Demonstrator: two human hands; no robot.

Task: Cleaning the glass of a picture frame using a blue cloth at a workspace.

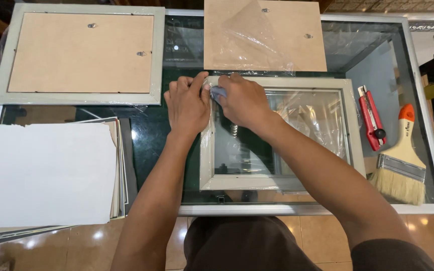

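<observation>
- The pale grey rectangular picture frame with its glass pane [282, 183] lies flat on the glass-topped table [430, 150], its long axis running left to right and its near edge close to the table's front rim.
- The left hand [187, 105] presses the frame's top-left corner, fingers together and curled.
- The right hand [244, 100] is closed on a small blue cloth [218, 92] at that same corner.
- Open glass shows between the frame and the stack of white sheets [43, 173].
- Just right of the frame lie a red utility knife [371, 118] and a wooden-handled paintbrush [402, 158].
- Behind lie a brown backing board [262, 35] under clear film and a second grey frame lying face down [79, 52].
</observation>
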